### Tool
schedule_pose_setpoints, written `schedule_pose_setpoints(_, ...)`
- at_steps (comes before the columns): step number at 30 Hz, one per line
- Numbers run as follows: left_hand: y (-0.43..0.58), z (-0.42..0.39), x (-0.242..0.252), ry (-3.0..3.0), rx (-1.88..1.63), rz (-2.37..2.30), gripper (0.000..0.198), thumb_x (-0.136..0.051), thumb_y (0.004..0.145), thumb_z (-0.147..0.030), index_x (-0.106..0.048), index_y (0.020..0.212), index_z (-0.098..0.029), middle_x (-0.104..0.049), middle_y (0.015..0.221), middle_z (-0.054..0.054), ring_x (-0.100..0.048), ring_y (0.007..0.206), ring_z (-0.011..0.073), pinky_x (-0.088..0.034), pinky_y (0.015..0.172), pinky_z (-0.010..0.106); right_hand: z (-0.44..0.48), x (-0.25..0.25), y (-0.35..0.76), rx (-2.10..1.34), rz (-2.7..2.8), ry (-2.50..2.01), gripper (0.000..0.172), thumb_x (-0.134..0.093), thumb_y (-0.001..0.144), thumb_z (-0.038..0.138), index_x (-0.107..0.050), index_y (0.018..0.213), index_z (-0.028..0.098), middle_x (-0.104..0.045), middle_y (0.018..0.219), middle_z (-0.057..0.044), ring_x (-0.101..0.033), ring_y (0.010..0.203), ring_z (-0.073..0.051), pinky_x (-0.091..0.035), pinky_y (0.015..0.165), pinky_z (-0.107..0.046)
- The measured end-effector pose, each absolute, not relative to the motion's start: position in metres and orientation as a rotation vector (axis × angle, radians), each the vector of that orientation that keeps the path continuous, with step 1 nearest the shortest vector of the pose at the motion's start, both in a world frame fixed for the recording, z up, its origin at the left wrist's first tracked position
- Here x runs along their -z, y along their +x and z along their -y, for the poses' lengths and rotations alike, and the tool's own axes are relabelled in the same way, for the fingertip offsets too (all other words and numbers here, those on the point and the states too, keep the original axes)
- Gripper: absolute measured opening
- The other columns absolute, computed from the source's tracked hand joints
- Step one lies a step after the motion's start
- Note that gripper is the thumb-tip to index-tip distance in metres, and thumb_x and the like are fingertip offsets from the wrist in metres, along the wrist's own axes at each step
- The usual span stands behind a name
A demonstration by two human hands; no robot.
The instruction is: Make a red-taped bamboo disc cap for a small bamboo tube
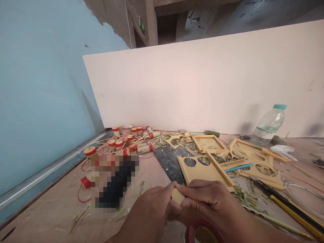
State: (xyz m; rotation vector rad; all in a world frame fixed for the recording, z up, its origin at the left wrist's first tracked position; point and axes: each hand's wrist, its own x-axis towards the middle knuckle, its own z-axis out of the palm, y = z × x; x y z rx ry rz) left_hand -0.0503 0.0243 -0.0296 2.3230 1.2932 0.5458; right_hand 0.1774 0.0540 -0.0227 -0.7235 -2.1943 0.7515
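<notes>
My left hand (149, 211) and my right hand (205, 202) meet low in the middle of the view. Together their fingertips pinch a small pale yellow piece (177, 195). Under my right wrist lies a red ring, perhaps a tape roll (199, 233), partly hidden. Just beyond my fingers lies a yellow cut-out board with round holes (202, 168) on a dark cutting mat (169, 162).
Small bamboo drums with red bands (131, 138) are heaped at the back left with sticks and red cord. More yellow frames (253, 158) and shavings lie to the right. A water bottle (269, 125) stands by the white board (202, 84). Pencils (291, 206) lie at the right edge.
</notes>
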Motion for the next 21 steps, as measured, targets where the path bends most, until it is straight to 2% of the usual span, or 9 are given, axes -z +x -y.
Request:
schedule_pose_setpoints(2, -0.050, -0.024, 0.039, 2.484, -0.613, -1.319, 0.044, -0.039, 0.104, -0.017, -0.057, 0.143, -0.010, -0.080, 0.120, 0.019, -0.075, 0.110, 0.0318, -0.058, 0.097, 0.043, -0.052, 0.024, 0.176, -0.707, 2.195, -0.725, 0.050, -0.048, 0.115, 0.052, -0.088, 0.113, 0.022, -0.075, 0.079, -0.004, -0.069, 0.067, -0.015, -0.050, 0.060, -0.022)
schedule_pose_setpoints(5, -0.050, -0.022, 0.048, 2.702, -0.675, -1.314, 0.051, -0.039, 0.101, -0.007, -0.051, 0.150, -0.004, -0.079, 0.122, 0.023, -0.077, 0.109, 0.0322, -0.061, 0.096, 0.044, -0.051, 0.031, 0.177, -0.600, 2.227, -0.698, 0.053, -0.040, 0.117, 0.051, -0.083, 0.127, 0.021, -0.074, 0.080, -0.005, -0.070, 0.068, -0.016, -0.052, 0.062, -0.022)
schedule_pose_setpoints(8, -0.050, -0.021, 0.049, 2.861, -0.727, -1.304, 0.055, -0.041, 0.096, -0.002, -0.049, 0.150, -0.001, -0.079, 0.120, 0.025, -0.078, 0.103, 0.0336, -0.064, 0.091, 0.045, -0.050, 0.040, 0.179, -0.476, 2.271, -0.675, 0.051, -0.035, 0.119, 0.045, -0.072, 0.147, 0.021, -0.077, 0.086, -0.009, -0.072, 0.073, -0.020, -0.055, 0.066, -0.026)
schedule_pose_setpoints(10, -0.051, -0.021, 0.047, 2.870, -0.691, -1.323, 0.059, -0.042, 0.091, 0.001, -0.050, 0.149, -0.003, -0.078, 0.123, 0.025, -0.078, 0.104, 0.0344, -0.064, 0.092, 0.046, -0.051, 0.047, 0.181, -0.420, 2.297, -0.678, 0.050, -0.035, 0.119, 0.039, -0.068, 0.151, 0.020, -0.077, 0.090, -0.012, -0.072, 0.077, -0.023, -0.057, 0.069, -0.029)
schedule_pose_setpoints(15, -0.050, -0.021, 0.037, 2.657, -0.425, -1.397, 0.055, -0.046, 0.089, 0.003, -0.054, 0.143, -0.007, -0.075, 0.130, 0.023, -0.073, 0.118, 0.0364, -0.058, 0.103, 0.054, -0.053, 0.055, 0.182, -0.383, 2.324, -0.685, 0.049, -0.034, 0.118, 0.038, -0.067, 0.150, 0.021, -0.078, 0.098, -0.014, -0.073, 0.083, -0.025, -0.060, 0.074, -0.033)
schedule_pose_setpoints(17, -0.049, -0.021, 0.031, 2.605, -0.372, -1.424, 0.050, -0.049, 0.091, 0.001, -0.057, 0.139, -0.010, -0.077, 0.126, 0.020, -0.074, 0.116, 0.0362, -0.058, 0.101, 0.055, -0.053, 0.052, 0.182, -0.393, 2.318, -0.691, 0.049, -0.033, 0.118, 0.039, -0.068, 0.149, 0.021, -0.078, 0.100, -0.013, -0.074, 0.085, -0.024, -0.060, 0.076, -0.031)
schedule_pose_setpoints(21, -0.049, -0.020, 0.022, 2.576, -0.344, -1.435, 0.035, -0.054, 0.096, -0.006, -0.060, 0.130, -0.014, -0.080, 0.114, 0.014, -0.076, 0.103, 0.0327, -0.061, 0.091, 0.047, -0.050, 0.039, 0.181, -0.457, 2.309, -0.714, 0.047, -0.037, 0.119, 0.042, -0.072, 0.142, 0.022, -0.078, 0.095, -0.009, -0.077, 0.086, -0.022, -0.058, 0.075, -0.026)
